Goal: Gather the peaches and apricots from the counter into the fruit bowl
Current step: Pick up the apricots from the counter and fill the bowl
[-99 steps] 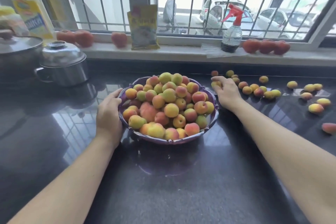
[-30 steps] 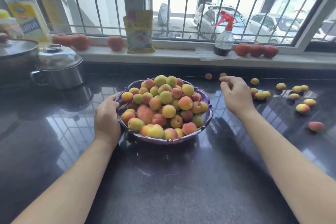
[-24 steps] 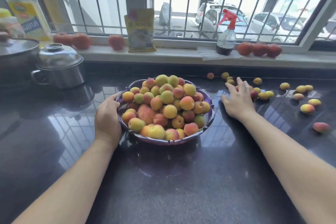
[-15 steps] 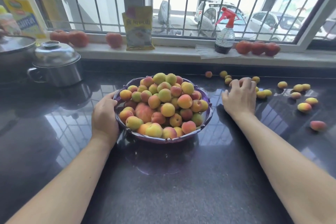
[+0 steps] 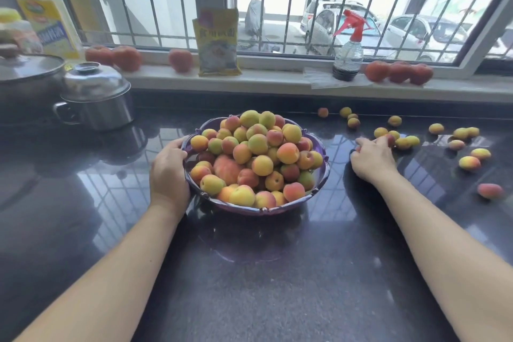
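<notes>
two bare hands at a purple fruit bowl heaped with peaches and apricots on a dark glossy desk.

nearest, both forearms reach forward over the desk (image 5: 263, 286). the left hand (image 5: 169, 172) curls around the left rim of the fruit bowl (image 5: 261, 209), gripping it. the right hand (image 5: 372, 159) lies well apart, right of the bowl, fingers curled down around a reddish fruit (image 5: 390, 139) at the near edge of the loose fruit (image 5: 469, 162) scattered across the right side of the desk. further left stand a lidded steel pot (image 5: 95, 100) and a larger pan. on the windowsill (image 5: 277, 83) behind sit tomatoes (image 5: 398, 72), a yellow packet (image 5: 218, 41), a spray bottle (image 5: 347, 47) and an oil bottle (image 5: 44, 8), before a barred window.
</notes>
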### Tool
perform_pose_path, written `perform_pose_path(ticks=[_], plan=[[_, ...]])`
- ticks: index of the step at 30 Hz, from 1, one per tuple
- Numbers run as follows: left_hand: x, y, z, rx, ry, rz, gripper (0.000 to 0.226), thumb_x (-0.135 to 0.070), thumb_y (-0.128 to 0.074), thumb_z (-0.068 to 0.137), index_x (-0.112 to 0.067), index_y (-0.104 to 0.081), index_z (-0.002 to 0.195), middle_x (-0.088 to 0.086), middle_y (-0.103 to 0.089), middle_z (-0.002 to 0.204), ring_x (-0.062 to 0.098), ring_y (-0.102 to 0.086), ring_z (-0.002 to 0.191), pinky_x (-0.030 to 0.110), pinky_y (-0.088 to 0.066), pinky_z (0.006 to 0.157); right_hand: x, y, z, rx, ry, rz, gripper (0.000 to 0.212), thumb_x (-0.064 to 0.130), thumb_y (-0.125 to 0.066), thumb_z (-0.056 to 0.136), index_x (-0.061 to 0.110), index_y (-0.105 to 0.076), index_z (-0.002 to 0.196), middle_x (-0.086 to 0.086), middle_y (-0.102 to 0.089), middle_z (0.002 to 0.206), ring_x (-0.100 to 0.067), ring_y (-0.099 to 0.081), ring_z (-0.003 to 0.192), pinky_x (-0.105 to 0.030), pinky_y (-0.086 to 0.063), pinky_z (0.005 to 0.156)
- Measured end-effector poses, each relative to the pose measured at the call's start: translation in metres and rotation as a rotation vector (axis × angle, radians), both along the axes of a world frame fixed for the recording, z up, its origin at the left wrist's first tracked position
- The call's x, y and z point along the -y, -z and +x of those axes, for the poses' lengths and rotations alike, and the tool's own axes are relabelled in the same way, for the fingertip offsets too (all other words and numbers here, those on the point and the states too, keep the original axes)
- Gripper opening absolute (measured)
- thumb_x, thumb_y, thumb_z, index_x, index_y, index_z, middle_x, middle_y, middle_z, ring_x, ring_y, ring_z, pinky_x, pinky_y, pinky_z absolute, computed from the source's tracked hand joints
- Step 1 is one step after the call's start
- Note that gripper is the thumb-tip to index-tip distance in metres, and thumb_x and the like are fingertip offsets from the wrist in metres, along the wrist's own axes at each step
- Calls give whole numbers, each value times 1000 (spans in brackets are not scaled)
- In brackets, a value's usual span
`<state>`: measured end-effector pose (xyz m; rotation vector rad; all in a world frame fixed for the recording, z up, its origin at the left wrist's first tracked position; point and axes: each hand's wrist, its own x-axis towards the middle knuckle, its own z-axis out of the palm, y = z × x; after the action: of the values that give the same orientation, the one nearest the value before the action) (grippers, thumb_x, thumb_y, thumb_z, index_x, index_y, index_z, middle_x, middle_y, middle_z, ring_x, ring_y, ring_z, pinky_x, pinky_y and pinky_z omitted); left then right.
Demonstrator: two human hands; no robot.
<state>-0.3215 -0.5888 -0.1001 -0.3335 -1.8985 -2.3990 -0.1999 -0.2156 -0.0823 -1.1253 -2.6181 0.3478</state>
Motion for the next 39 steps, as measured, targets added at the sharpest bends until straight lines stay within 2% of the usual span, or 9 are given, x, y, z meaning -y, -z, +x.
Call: perform_pose_path(ticks=[4,7,11,15,20,24,27,35,39], plan=[[1,-3,2,13,-23,-22,41,-24,-46,80,-28,-84,95,1,-81,99,33,-72,107,49,-56,94,42,-38,37,-386,-256,-159,33,21,-67,93,19,-65,126,-6,-68,112,-24,-63,105,-32,-47,92],[3,-3,3,6,-49,-71,40,-28,-46,81,-37,-84,88,-6,-81,93,29,-71,103,53,-55,96,106,-73,71,-648,-497,-262,25,21,-76,90,22,-63,112,5,-70,100,-10,-67,93,-22,-53,84],[3,-2,3,9,-49,-91,40,-31,-47,81,-31,-85,94,2,-82,101,36,-72,111,60,-56,99,165,-74,75,-528,-721,-199,25,27,-83,81,26,-66,100,14,-67,92,-7,-62,92,-19,-48,84],[4,-7,8,21,-48,-74,40,-32,-48,78,-26,-82,98,-6,-81,94,23,-74,100,41,-57,87,182,-52,61,-477,-730,-62,21,36,-79,82,27,-68,98,25,-55,92,-7,-55,93,-20,-44,82],[2,-6,4,21,-33,-73,47,-27,-45,81,-18,-81,109,2,-81,102,27,-73,104,39,-55,86,148,-45,66,-700,-521,4,5,12,-69,91,14,-70,87,4,-64,86,-7,-56,80,-14,-41,73],[2,-3,4,1,-28,-71,46,-28,-44,81,-19,-81,107,5,-81,104,28,-72,107,40,-55,87,68,-13,59,-397,-187,-17,15,12,-62,93,11,-68,106,-11,-63,111,-26,-58,102,-36,-46,94],[2,-5,5,-14,-12,-62,42,-26,-43,82,-25,-80,102,-4,-80,98,21,-70,102,35,-52,83,25,8,48,-81,-83,-22,41,24,-55,97,11,-56,136,-18,-44,144,-41,-39,131,-43,-29,113],[-4,-5,5,22,15,82,44,-22,-44,80,-12,-75,109,-1,-80,95,13,-75,91,23,-58,70,-15,7,-26,-18,-243,37,52,27,-43,100,15,-42,150,-18,-16,164,-33,-14,152,-43,-13,125],[-2,2,-3,22,5,67,43,-24,-47,81,-15,-78,108,13,-79,109,31,-74,107,36,-62,82,-27,6,-52,16,-152,3,56,39,-40,101,23,-34,154,-9,-1,168,-30,-3,154,-44,-8,125]])
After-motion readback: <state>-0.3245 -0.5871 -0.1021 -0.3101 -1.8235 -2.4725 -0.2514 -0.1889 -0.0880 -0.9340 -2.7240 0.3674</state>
